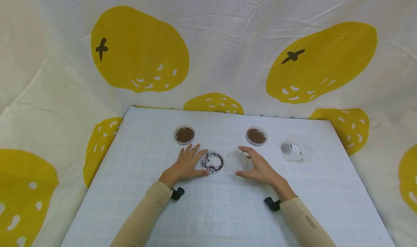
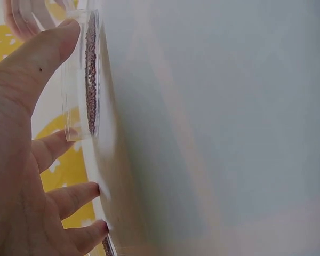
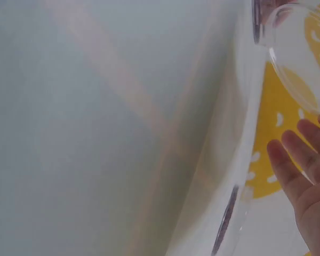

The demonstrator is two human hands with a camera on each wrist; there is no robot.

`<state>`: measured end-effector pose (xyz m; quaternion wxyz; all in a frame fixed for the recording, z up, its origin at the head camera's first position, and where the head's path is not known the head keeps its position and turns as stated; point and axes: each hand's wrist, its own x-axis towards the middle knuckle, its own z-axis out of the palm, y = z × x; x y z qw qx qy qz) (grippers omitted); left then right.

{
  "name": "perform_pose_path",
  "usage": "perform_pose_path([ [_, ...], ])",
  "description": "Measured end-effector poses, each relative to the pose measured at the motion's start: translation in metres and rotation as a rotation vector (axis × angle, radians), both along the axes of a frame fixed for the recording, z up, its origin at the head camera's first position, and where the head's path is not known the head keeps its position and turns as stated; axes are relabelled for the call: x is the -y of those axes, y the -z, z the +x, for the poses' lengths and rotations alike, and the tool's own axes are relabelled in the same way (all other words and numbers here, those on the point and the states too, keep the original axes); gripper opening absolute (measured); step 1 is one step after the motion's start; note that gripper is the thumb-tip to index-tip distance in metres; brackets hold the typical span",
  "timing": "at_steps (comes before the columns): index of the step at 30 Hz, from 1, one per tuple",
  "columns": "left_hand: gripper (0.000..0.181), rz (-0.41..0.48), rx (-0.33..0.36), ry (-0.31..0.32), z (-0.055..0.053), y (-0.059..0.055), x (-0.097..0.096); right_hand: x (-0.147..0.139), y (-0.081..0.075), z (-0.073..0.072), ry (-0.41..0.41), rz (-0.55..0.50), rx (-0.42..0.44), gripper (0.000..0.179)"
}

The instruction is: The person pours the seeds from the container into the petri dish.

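Observation:
In the head view a clear petri dish (image 1: 212, 162) with dark grains scattered over a white middle sits on the table. My left hand (image 1: 187, 164) holds it by the edge between thumb and index finger, the other fingers spread out. The left wrist view shows the dish (image 2: 90, 74) side-on, a dark layer inside, with the thumb at its rim. To its right, my right hand (image 1: 258, 167) grips a transparent round lid (image 1: 232, 162) between thumb and fingers. That lid (image 3: 288, 80) looks tilted in the right wrist view.
Two petri dishes of brown grains, one at the back left (image 1: 184, 135) and one at the back right (image 1: 256, 136), stand beyond the hands. Farther right lies a clear plastic box (image 1: 306, 147) with white and grey contents. A fruit-print cloth (image 1: 224, 66) hangs behind the table.

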<state>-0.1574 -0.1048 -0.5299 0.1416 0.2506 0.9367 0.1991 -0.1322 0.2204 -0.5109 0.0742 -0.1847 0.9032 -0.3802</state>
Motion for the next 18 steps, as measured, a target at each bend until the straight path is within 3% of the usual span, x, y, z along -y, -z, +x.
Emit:
perform_pose_path([
  [11,0.091,0.004,-0.004,-0.002,0.001,-0.003,0.000,0.018,-0.001,-0.007,-0.094,-0.099,-0.065,0.091],
  [18,0.091,-0.004,0.011,-0.003,0.001,-0.005,0.000,0.029,-0.002,-0.011,-0.122,-0.131,-0.057,0.093],
])
